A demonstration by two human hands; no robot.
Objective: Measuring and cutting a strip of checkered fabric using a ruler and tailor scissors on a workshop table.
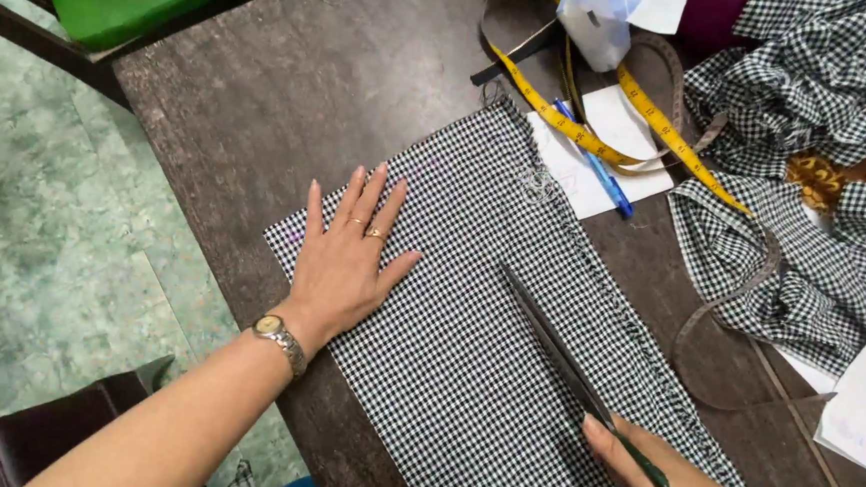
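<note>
Checked black-and-white cloth (467, 346), pinned flat on the bench (293, 74) by the left hand (347, 263) with fingers spread, is being cut lengthwise with scissors (571, 367) gripped in the right hand (674, 479); a steady straight advance is judged necessary.

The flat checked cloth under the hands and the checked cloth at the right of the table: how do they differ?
The flat cloth lies spread smooth as one long panel; the right cloth is crumpled in a heap. The left hand presses the flat cloth and the scissors in the right hand lie on it; no hand touches the right cloth. Both share the same small black-and-white check and lie on the dark table.
</note>
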